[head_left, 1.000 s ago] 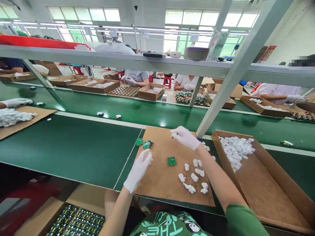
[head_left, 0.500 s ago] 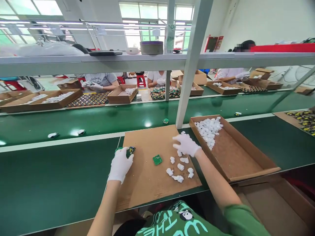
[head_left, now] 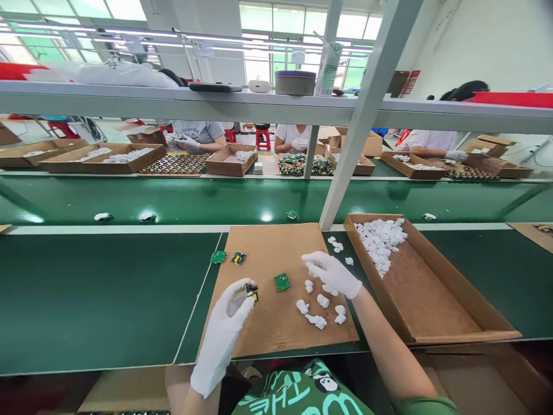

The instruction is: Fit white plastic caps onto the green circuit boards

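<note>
My left hand [head_left: 228,314], in a white glove, grips a small circuit board [head_left: 252,293] by its edges between thumb and fingers, above the cardboard sheet [head_left: 259,334]. My right hand [head_left: 332,274], also gloved, is over the sheet's right side with its fingers curled toward the thumb. Anything between those fingertips cannot be told from the white glove. Between my hands a green circuit board [head_left: 282,281] lies flat. Beyond my left hand are a board with components facing up [head_left: 238,257] and another green board [head_left: 218,257]. Several crumpled white pieces [head_left: 322,300] lie below my right hand.
A shallow cardboard box [head_left: 432,294] with a heap of white pieces [head_left: 380,239] stands at right. A metal post [head_left: 352,144] rises behind the sheet to a shelf [head_left: 181,104]. The green conveyor belt [head_left: 207,202] carries several boards. Gloved co-workers sit across it.
My left hand has come nearer with a board in its grip, uncovering two boards behind it. My right hand's fingers have drawn together. The view has shifted left.
</note>
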The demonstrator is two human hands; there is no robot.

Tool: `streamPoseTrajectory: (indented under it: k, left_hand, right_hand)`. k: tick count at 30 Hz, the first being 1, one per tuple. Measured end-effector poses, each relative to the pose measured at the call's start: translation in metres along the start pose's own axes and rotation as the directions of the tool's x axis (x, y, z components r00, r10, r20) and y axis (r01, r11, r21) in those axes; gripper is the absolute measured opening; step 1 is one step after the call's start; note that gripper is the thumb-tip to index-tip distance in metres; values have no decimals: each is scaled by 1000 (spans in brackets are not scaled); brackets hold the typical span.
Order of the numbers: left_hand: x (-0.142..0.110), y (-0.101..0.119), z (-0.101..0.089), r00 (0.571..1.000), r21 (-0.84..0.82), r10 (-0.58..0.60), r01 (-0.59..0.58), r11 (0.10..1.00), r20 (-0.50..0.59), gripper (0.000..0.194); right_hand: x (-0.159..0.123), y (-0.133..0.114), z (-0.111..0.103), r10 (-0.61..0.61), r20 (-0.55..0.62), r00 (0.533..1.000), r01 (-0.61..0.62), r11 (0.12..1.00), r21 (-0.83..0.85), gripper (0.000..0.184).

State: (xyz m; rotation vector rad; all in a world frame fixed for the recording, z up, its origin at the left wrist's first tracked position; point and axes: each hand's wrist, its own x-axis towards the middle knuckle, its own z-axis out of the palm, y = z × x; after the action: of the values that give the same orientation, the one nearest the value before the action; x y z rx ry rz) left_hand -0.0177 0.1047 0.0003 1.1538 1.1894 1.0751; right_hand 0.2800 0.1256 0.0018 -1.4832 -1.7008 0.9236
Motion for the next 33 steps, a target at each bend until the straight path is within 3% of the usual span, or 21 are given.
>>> streamPoseTrajectory:
  k: [3, 5, 8, 12, 15, 18, 21, 23, 27, 29, 33]
  left_hand:
    - [-14, 10, 1, 993, -406, -50, 91, 909, 110, 42]
    - [-21, 16, 4, 982, -534, -40, 134, 835, 185, 38]
    - [-27, 23, 8, 971, -565, -20, 156, 810, 240, 35]
    - [-31, 25, 11, 964, -545, 1, 149, 825, 265, 31]
    - [-34, 26, 13, 949, -571, 17, 175, 802, 315, 31]
    - [-35, 28, 16, 931, -606, 10, 229, 762, 364, 33]
    - [-36, 30, 17, 920, -603, 17, 243, 760, 392, 35]
    - [-37, 32, 18, 920, -593, 32, 226, 773, 392, 36]
    - [-40, 37, 20, 933, -558, 73, 146, 817, 351, 38]
    - [-42, 40, 20, 950, -501, 89, 77, 862, 298, 40]
    - [-46, 41, 19, 974, -358, 135, -62, 932, 182, 40]
  right_hand:
    - [-3, -34, 12, -41, 34, 999, 31, 964, 263, 42]
    - [-9, -56, 25, -71, 71, 995, 38, 921, 388, 45]
    - [-19, -79, 44, -76, 109, 991, 0, 824, 567, 43]
    - [-29, -90, 61, -65, 71, 995, -15, 619, 785, 38]
    - [-34, -88, 63, -60, 32, 998, 9, 585, 811, 38]
    - [-40, -88, 59, -35, 59, 998, -27, 595, 803, 37]
    - [-46, -96, 54, -72, 70, 995, -4, 667, 745, 32]
    - [-48, -105, 51, -171, 7, 985, 120, 720, 683, 26]
    - [-53, -119, 54, -411, -96, 907, 400, 765, 505, 17]
    - [-57, -122, 58, -371, -124, 920, 386, 808, 445, 11]
    - [-66, -123, 63, -159, -119, 980, 193, 905, 379, 17]
